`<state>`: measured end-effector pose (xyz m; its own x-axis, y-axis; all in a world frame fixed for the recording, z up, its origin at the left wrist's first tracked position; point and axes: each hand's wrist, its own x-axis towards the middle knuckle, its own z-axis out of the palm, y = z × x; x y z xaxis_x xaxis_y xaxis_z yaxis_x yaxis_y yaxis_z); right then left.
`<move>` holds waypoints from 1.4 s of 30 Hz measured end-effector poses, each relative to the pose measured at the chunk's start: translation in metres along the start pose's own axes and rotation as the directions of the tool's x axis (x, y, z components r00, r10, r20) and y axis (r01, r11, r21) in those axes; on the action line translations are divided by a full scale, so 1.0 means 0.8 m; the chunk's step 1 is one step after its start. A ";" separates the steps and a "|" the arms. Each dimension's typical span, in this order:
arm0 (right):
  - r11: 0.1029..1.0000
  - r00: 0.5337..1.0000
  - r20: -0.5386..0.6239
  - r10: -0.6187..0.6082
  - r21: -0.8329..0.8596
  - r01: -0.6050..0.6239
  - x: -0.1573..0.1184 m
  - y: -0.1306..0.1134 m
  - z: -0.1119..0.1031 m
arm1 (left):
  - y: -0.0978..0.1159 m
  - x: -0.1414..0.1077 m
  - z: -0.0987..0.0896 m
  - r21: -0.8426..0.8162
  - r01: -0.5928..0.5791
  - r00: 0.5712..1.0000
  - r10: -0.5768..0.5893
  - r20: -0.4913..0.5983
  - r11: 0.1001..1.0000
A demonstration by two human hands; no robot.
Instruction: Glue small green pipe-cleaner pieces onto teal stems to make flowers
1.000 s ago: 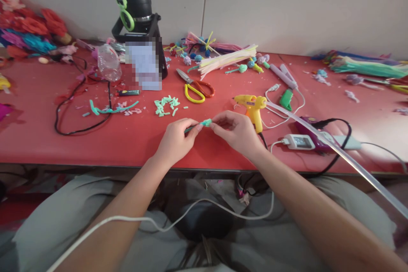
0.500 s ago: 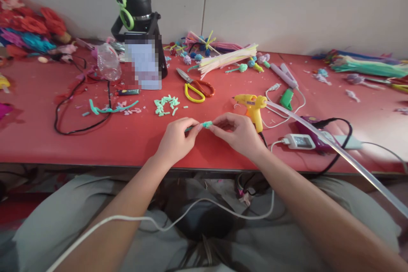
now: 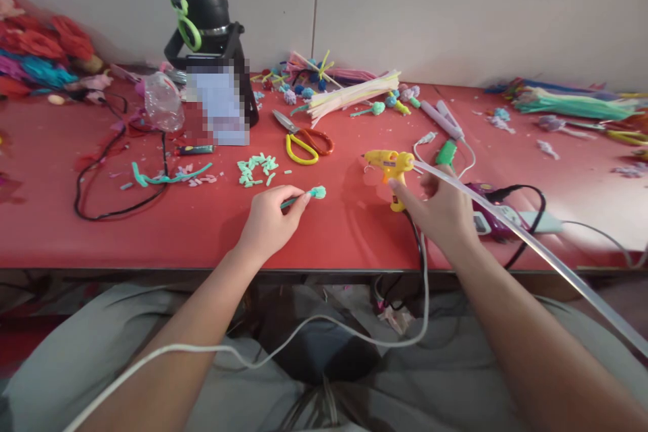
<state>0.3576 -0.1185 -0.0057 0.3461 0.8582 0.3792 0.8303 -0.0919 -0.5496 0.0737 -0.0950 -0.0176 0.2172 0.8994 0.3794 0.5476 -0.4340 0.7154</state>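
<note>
My left hand (image 3: 273,219) pinches a green stem whose fluffy mint-green tip (image 3: 318,192) points right, just above the red table (image 3: 324,236). My right hand (image 3: 445,206) is at the yellow glue gun (image 3: 389,160), thumb beside its handle and fingers apart behind it; no firm grip shows. A long clear glue stick (image 3: 526,236) runs from the gun's back over my right wrist area toward the lower right. Short mint-green pieces (image 3: 248,171) lie in a small pile left of the gun, beyond my left hand.
Scissors (image 3: 302,142) with yellow and orange handles lie behind the pile. A phone (image 3: 220,104) leans against a black bottle (image 3: 202,7). Pipe cleaner bundles (image 3: 354,94) lie at the back. Cables (image 3: 88,216) curl at left; a purple device (image 3: 499,216) sits at right.
My right hand has let go of the green piece and moved right to the glue gun, opening its fingers. My left hand still holds the stem. The view has shifted slightly.
</note>
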 end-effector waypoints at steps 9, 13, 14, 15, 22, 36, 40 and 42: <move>0.998 0.980 0.201 -0.003 0.064 -0.010 0.032 -0.014 0.037 | -0.007 -0.004 -0.009 0.046 -0.032 0.999 0.034 -0.024 0.998; 0.883 0.920 0.381 -0.090 0.458 -0.103 0.017 -0.028 0.038 | -0.012 -0.005 -0.012 0.081 -0.016 0.998 0.021 -0.065 0.997; 0.845 0.878 0.463 -0.123 0.513 -0.152 0.012 -0.031 0.036 | -0.013 -0.005 -0.012 0.081 -0.009 0.997 0.015 -0.069 0.997; 0.817 0.830 0.532 -0.165 0.545 -0.187 0.008 -0.034 0.034 | -0.013 -0.005 -0.012 0.080 -0.003 0.998 0.008 -0.070 0.997; 0.794 0.691 0.643 -0.331 0.586 -0.165 -0.010 -0.040 0.033 | -0.013 -0.004 -0.011 0.074 0.000 0.999 0.003 -0.040 0.997; 0.807 0.689 0.598 -0.411 0.590 -0.031 -0.009 -0.040 0.034 | -0.011 -0.003 -0.011 0.076 0.001 0.999 0.002 -0.039 0.997; 0.810 0.707 0.578 -0.407 0.586 -0.014 -0.009 -0.041 0.035 | -0.010 -0.003 -0.012 0.072 0.001 0.999 0.002 -0.035 0.997; 0.813 0.711 0.576 -0.404 0.582 -0.009 -0.009 -0.041 0.034 | -0.010 -0.004 -0.012 0.070 -0.003 0.999 0.006 -0.037 0.998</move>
<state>0.3160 -0.1077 -0.0110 -0.3412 0.9378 0.0634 0.4179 0.2117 -0.8835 0.0607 -0.0945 -0.0187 0.1906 0.8942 0.4050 0.6024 -0.4323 0.6710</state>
